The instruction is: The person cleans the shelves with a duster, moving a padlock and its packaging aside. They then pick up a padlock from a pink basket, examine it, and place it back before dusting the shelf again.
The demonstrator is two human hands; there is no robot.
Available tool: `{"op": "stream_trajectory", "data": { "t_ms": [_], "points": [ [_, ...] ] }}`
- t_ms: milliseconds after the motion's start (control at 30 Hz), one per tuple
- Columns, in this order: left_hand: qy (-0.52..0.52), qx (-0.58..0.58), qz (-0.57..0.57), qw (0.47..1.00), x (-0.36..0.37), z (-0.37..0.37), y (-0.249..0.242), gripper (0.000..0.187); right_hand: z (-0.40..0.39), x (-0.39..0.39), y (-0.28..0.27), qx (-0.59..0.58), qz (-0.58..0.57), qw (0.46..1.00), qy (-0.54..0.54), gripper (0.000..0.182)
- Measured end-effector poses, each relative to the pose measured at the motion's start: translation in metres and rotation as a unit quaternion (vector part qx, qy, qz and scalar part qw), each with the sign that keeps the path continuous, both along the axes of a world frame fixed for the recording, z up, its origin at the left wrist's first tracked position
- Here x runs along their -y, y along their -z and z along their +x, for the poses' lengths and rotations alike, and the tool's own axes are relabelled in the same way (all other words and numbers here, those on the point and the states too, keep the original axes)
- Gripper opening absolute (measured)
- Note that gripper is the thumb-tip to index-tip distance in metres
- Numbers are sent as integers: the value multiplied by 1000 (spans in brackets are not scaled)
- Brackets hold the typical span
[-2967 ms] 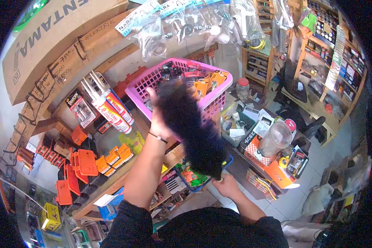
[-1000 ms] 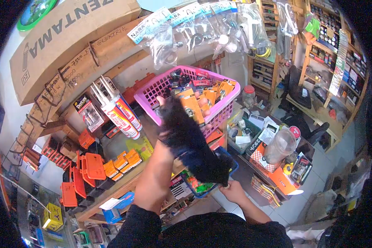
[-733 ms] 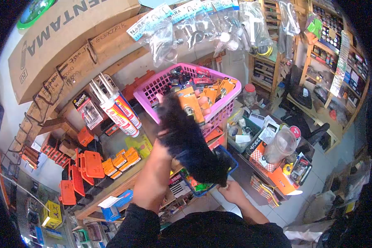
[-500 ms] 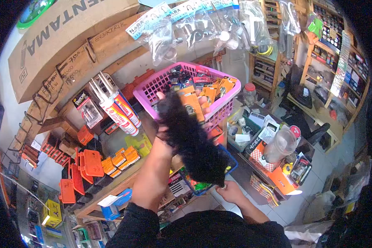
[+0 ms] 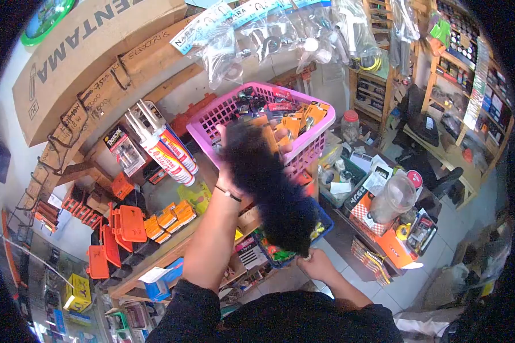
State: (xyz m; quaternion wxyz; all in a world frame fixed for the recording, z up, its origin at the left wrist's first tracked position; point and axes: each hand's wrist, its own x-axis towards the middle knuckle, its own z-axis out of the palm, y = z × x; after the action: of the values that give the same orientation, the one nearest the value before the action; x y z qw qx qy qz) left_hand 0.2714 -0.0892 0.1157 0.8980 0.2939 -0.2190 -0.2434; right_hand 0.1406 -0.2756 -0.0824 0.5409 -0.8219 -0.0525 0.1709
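A fluffy black duster (image 5: 274,188), blurred by motion, stretches across the middle of the view. My right hand (image 5: 319,266), low and right of centre, is closed around its handle end. My left hand (image 5: 230,174) wears a thin bracelet and holds an orange package (image 5: 267,136). The duster's far end covers part of that package and most of the left palm, with thumb and fingertips showing on either side. Directly behind is a pink basket (image 5: 203,132) holding orange and red packaged items. A blue-rimmed basket (image 5: 326,222) with green contents sits below, partly hidden by the duster.
Silicone tubes (image 5: 169,151) stand left of the pink basket. Orange cases (image 5: 130,224) and small orange boxes (image 5: 169,220) line the left shelf. Plastic-bagged taps (image 5: 269,40) hang overhead. A clear jar (image 5: 392,197) and cluttered goods stand at right.
The duster's far end has moved over more of the orange package in my left hand. The view has shifted slightly. Both hands keep their holds.
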Motion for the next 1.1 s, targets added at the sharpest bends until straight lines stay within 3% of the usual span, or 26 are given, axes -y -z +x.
{"op": "stream_trajectory", "data": {
  "t_ms": [67, 133, 167, 200, 267, 300, 400, 433, 500, 567, 600, 667, 733, 800, 833, 867, 900, 933, 967, 1000, 1067, 1100],
  "points": [
    [-33, 2, 1, 999, -2, -1, 6, 94, 2, 1, -1, 80, 19, 995, -55, 27],
    [-177, -28, 87, 980, 8, -5, -11, 92, 4, -3, 13, 30, 85, 996, -16, 25],
    [-92, -42, 65, 993, 5, -3, -7, 92, 3, -5, 19, -21, 149, 988, 25, 24],
    [-110, -70, 56, 990, 11, -1, -7, 92, 2, -5, 17, -22, 150, 988, 24, 24],
    [-63, 8, 57, 996, 3, 3, 3, 90, 0, -4, 10, -10, 75, 994, -78, 20],
    [8, 7, 12, 1000, 3, 9, 4, 88, 0, -5, 9, -9, 74, 994, -80, 20],
    [-24, 10, -6, 1000, 0, 7, 6, 88, 0, -6, 14, 54, 71, 995, -51, 18],
    [-169, -70, 53, 982, 7, 1, -3, 89, 1, -7, 24, 13, 71, 997, -39, 17],
    [-62, -46, 33, 996, 8, -3, -7, 89, -1, -8, 36, -27, 71, 997, -23, 18],
    [-5, -8, 30, 1000, 2, 5, 4, 90, -4, -12, 39, 157, 68, 983, -70, 18],
    [-152, 15, 140, 978, 10, -7, 3, 91, -3, -10, 29, 159, 68, 983, -68, 18],
    [-38, -35, 22, 998, 5, -2, 1, 92, -4, -4, -1, -17, 171, 984, -47, 17],
    [-119, -93, 29, 988, 11, 1, -8, 92, -8, -8, -8, 4, 132, 990, -52, 17],
    [-42, -29, 68, 996, 3, 1, -2, 89, -11, -9, -4, 25, 91, 994, -54, 18],
    [-111, 11, 93, 989, 5, 4, 4, 84, -11, -11, 4, 86, 99, 990, -49, 18],
    [-43, -21, 37, 998, -3, 0, 7, 85, -11, -13, 7, 147, 107, 982, -45, 19],
    [-82, -31, 17, 996, 3, -2, -2, 86, -9, -12, 7, 150, 106, 982, -46, 19],
    [-123, -41, -3, 992, 7, -3, -9, 86, -8, -9, 6, 47, 127, 991, -24, 19],
    [-68, -46, 39, 996, 6, -4, -10, 89, -8, -8, 6, -57, 145, 988, -1, 20],
    [-64, -82, 30, 994, 9, -6, -13, 88, -10, -10, 5, -58, 143, 988, -3, 20],
    [-1, 36, 17, 999, 1, -2, -1, 89, -17, -12, -1, -34, 85, 992, -82, 17],
    [-22, 14, 19, 999, 1, -5, 1, 86, -20, -11, -5, -34, 82, 993, -81, 17]
  ]
}}
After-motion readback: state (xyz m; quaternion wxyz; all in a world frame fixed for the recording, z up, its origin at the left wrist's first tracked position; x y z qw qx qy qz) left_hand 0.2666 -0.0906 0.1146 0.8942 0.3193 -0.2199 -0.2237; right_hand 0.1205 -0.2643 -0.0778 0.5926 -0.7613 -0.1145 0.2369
